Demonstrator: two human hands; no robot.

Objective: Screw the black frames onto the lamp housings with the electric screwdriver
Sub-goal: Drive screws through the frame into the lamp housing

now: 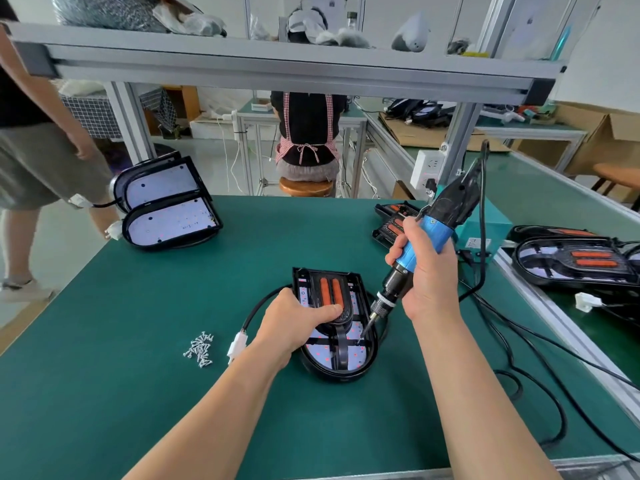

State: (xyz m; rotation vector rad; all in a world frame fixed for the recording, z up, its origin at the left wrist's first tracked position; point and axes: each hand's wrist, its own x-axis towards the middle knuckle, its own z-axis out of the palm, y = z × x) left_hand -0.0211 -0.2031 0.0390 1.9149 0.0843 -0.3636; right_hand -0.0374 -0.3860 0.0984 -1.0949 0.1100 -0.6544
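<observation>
**Open mat on the left, cables crowding the right**

The green mat (pixel 104 375) lies bare across its near-left stretch. A heap of screws (pixel 200 345) and a white connector (pixel 237 344) sit just left of the lamp housing (pixel 346 370) at centre. Two stacked housings (pixel 166 206) fill the far-left corner. On the right, black cables (pixel 519 341) loop over the mat, and an aluminium rail (pixel 277 71) spans overhead.

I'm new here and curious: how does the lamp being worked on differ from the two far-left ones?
The near lamp carries a black frame with orange strips; the far-left lamps show bare white boards. The near lamp lies flat, held by the left hand, with the right hand's screwdriver on it; the far-left lamps lean, untouched. All have black housings.
</observation>
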